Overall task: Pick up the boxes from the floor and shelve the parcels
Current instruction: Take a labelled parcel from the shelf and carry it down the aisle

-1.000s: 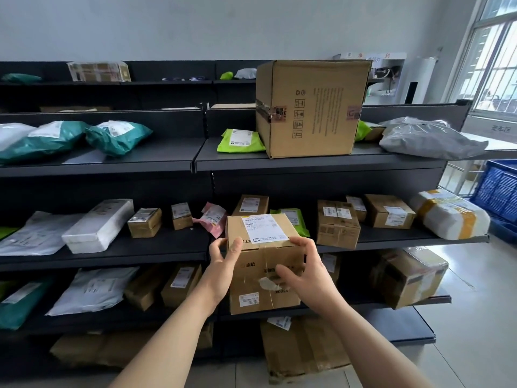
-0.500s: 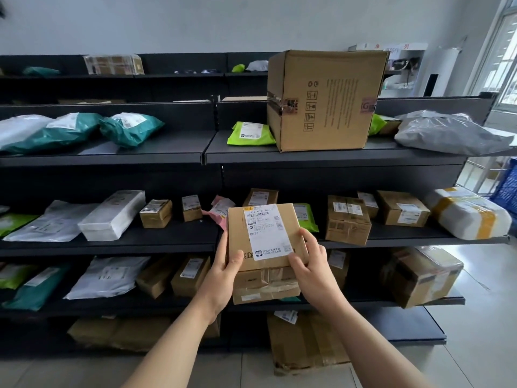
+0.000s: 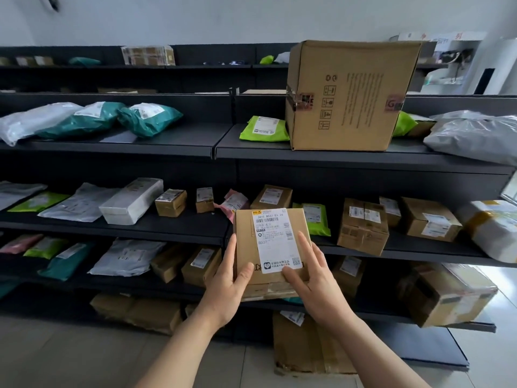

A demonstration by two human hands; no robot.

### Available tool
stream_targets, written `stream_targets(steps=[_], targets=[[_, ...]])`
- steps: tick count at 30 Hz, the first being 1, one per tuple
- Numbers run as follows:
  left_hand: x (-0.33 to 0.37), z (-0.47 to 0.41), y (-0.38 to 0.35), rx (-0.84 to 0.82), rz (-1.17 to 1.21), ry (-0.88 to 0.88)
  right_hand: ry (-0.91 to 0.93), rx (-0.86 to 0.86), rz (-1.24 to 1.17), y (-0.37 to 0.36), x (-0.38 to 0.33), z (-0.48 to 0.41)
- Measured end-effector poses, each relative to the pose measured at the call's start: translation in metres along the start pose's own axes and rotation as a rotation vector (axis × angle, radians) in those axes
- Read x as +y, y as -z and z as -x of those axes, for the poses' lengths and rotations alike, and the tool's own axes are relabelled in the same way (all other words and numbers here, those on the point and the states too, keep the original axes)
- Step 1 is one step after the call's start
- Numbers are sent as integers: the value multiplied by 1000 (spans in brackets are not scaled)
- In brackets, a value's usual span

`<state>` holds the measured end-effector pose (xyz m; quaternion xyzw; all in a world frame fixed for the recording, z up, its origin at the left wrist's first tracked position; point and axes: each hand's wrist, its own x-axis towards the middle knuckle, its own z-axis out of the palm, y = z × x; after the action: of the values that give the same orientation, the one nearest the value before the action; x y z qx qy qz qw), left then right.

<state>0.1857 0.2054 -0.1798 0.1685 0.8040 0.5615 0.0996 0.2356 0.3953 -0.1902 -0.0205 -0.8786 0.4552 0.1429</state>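
A small brown cardboard box with a white shipping label hangs in front of the black shelving, label face tilted up toward me. My left hand grips its left lower edge, thumb on the front face. My right hand holds the right lower side, thumb across the label's bottom corner. The box sits level with the middle shelf, in the gap between a pink mailer and a green mailer.
A large cardboard box stands on the top shelf. Teal, grey and green bags and several small boxes fill the shelves. Flattened cardboard leans on the floor below my arms. A taped box sits low right.
I have lifted the box and tipped its labelled face up toward me. My view has shifted left and closer to the shelves.
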Motion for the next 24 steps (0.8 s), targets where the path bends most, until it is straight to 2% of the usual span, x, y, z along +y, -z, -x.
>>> stream_targets(steps=[10, 17, 24], targets=[[1, -5, -8, 17, -114, 0, -28, -87, -28, 15, 16, -10], [5, -3, -11, 76, -93, 21, -10, -144, -57, 15, 19, -19], [4, 11, 9, 238, -66, 52, 89, -213, -51, 1, 1, -36]])
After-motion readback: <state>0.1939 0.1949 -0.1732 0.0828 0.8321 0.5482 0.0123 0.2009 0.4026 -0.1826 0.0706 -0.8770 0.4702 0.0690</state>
